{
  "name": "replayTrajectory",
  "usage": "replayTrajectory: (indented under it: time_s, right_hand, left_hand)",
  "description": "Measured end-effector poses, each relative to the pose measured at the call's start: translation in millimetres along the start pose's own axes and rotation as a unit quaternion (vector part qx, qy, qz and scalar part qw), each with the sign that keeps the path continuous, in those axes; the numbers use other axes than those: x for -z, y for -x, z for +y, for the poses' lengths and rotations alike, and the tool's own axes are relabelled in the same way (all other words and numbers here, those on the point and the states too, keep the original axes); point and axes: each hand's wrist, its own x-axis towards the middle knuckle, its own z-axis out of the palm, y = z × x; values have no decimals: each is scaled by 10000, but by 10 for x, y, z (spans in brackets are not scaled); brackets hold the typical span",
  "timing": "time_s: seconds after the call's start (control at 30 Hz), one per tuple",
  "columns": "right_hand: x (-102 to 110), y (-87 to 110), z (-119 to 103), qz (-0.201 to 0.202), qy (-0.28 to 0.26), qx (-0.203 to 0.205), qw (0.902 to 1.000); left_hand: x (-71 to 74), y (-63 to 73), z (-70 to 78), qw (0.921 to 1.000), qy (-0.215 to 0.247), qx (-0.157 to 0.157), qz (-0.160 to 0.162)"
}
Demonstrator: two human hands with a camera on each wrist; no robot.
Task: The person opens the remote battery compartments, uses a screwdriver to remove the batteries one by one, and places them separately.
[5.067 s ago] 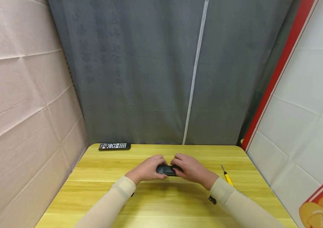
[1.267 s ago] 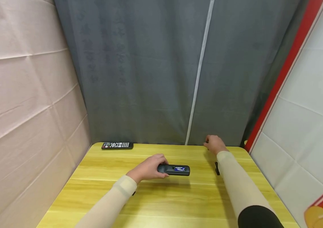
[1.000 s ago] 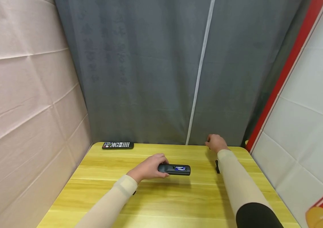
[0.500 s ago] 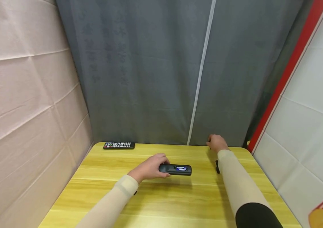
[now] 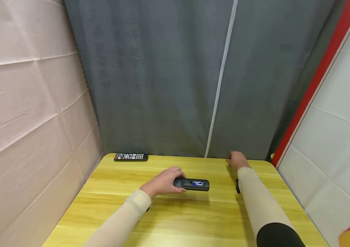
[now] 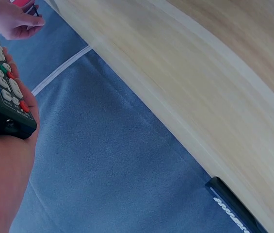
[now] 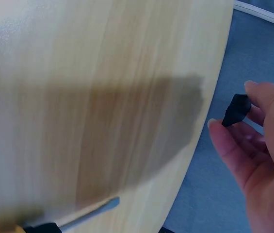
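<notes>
My left hand (image 5: 164, 181) grips one end of a black remote control (image 5: 191, 184), held over the middle of the table. Its back faces up, and blue batteries (image 5: 198, 183) show in the uncovered compartment. From the left wrist view, the button side of the remote (image 6: 3, 92) appears in the palm. At the far right edge of the table is my right hand (image 5: 237, 160). Its thumb and fingers pinch a small black battery cover (image 7: 237, 109), seen nearly edge-on in the right wrist view.
A second remote control (image 5: 131, 157) lies button side up at the table's back left edge. A screwdriver (image 7: 90, 214) rests on the table (image 5: 175, 219) near the right hand. A grey curtain (image 5: 162, 85) hangs behind the table, with pale walls on both sides.
Five seconds ago both hands were on the remote; since then the right hand has moved to the far right with the cover, exposing the batteries. Lately it has dipped slightly; the left stays put.
</notes>
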Motion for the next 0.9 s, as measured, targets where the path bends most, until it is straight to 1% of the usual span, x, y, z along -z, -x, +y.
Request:
replayTrajectory:
  time_s: [0.17,0.33,0.43,0.63,0.9]
  right_hand:
    - [-95,46,75,-16,-37,-13,10000]
    - [-179,76,44,-139,-109,-172,9997]
    - [-214,84,4,-191,-19,-277,9994]
    - [-286,83,1,-139,150,-395,9990]
    - [-305,114,34,-147,164,-571,9981]
  left_hand:
    - [-26,9,4,9999,28,-114,32]
    - [-22,31,6,10000,13,-46,16]
    - [-9,44,5,10000,-1,15,-21]
    - [12,74,28,9999,35,95,-69]
    - [-21,77,16,10000,65,-37,-31]
